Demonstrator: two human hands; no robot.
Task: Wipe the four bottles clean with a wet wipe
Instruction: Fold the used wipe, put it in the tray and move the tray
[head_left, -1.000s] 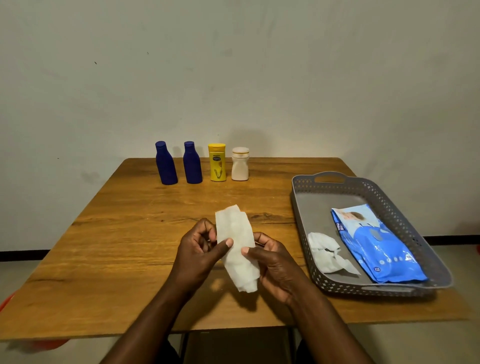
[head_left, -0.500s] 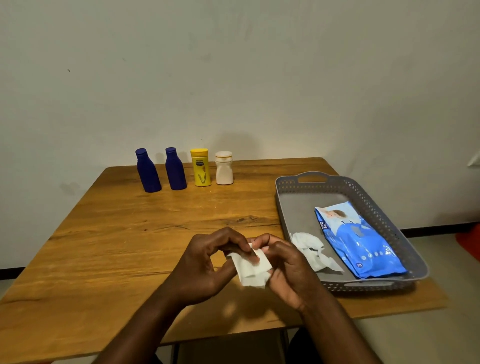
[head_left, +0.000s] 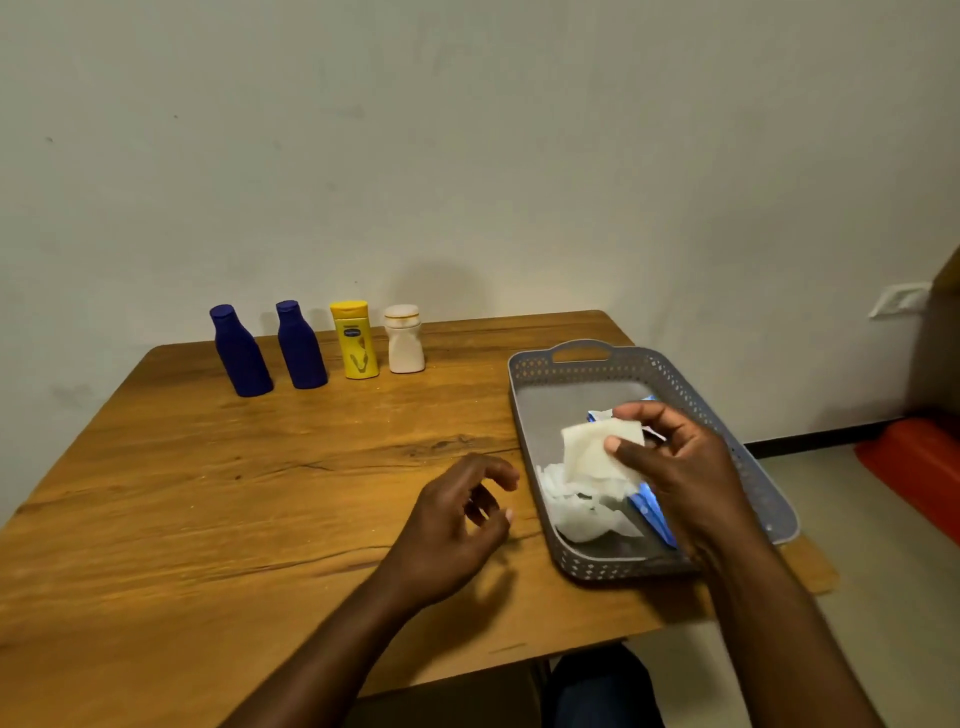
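Yellow bottle (head_left: 355, 340): label writing illegible

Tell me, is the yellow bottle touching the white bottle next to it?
Apart. The head view shows a strip of wall and wooden table between the yellow bottle and the white bottle.

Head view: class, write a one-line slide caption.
Right hand holds a folded wet wipe over the grey tray; four bottles stand untouched behind.
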